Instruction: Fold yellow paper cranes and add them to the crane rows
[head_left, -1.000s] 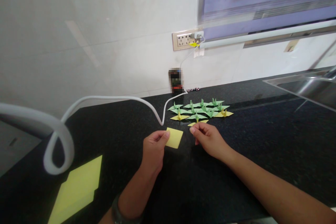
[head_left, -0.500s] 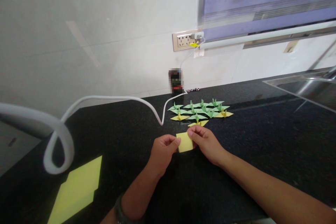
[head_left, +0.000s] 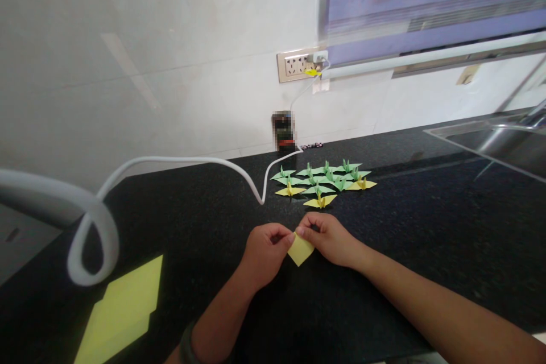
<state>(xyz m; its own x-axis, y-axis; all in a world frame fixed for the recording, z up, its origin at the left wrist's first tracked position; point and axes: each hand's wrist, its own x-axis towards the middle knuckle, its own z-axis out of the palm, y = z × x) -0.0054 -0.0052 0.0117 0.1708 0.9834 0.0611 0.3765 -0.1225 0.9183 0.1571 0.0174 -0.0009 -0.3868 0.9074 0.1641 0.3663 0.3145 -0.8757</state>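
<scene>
While both hands work one small piece of yellow paper point(head_left: 301, 251), a batch of folded cranes sits just beyond, near the middle of the black countertop point(head_left: 191, 216). Done, as far as shown: several green cranes point(head_left: 318, 189) packed close in rough rows, plus three yellow cranes point(head_left: 321, 202) along the near and right edges of the group; all look finished, wings spread. In progress: the held paper, a plain diamond with one corner pointing toward the person, no neck, tail or wings formed, so probably an early fold; can't tell how many layers. Left hand point(head_left: 265, 253) pinches its upper left edge between thumb and curled fingers; right hand point(head_left: 330, 240) pinches near the top corner the same way, thumb tips close together, both grips closed on the paper. Left over: overlapping yellow sheets point(head_left: 132, 290) at lower left, near the white cable point(head_left: 191, 158), lying flat with no crane shape; count unclear. Judging by that, the green ones seem complete and the yellow ones only partly through.
</scene>
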